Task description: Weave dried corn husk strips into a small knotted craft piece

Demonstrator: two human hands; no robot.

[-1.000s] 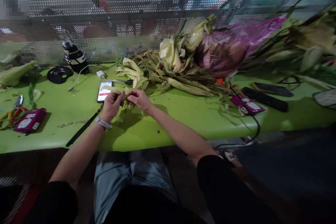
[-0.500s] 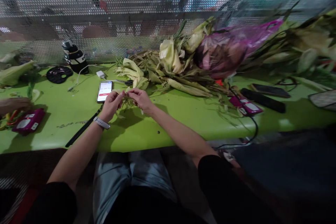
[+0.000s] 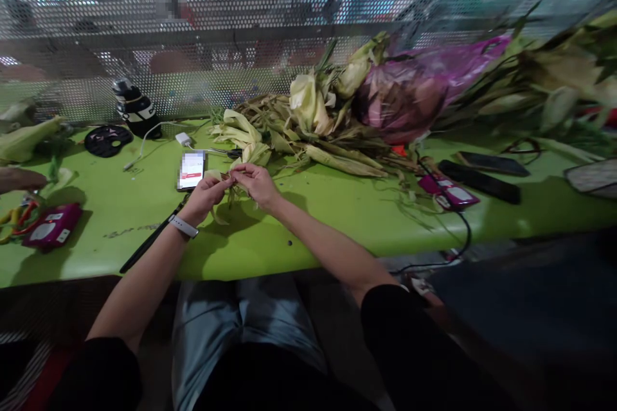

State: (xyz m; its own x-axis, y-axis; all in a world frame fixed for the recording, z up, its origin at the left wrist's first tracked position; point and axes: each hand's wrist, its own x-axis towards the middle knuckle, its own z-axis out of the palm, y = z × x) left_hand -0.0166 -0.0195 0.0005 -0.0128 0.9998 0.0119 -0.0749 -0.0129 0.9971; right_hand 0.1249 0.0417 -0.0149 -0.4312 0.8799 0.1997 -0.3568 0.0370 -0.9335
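Observation:
My left hand (image 3: 206,195) and my right hand (image 3: 256,183) meet above the green table (image 3: 299,231), both pinched on a small bundle of pale corn husk strips (image 3: 230,181). Loose husk ends hang down between the hands. A white band sits on my left wrist. Just behind the hands lies a large pile of husks and corn ears (image 3: 308,122). A phone (image 3: 191,170) with a lit screen lies left of the bundle.
A purple plastic bag (image 3: 414,90) rests on the pile. Pink devices (image 3: 45,230) (image 3: 448,191), dark phones (image 3: 486,173), a cable, a black strap (image 3: 149,241) and a charger (image 3: 184,139) lie around. Another person's hand (image 3: 17,178) shows at the far left. A perforated metal screen backs the table.
My hands stayed together on the husk bundle, working it slightly. Another person's hand has come in at the left edge.

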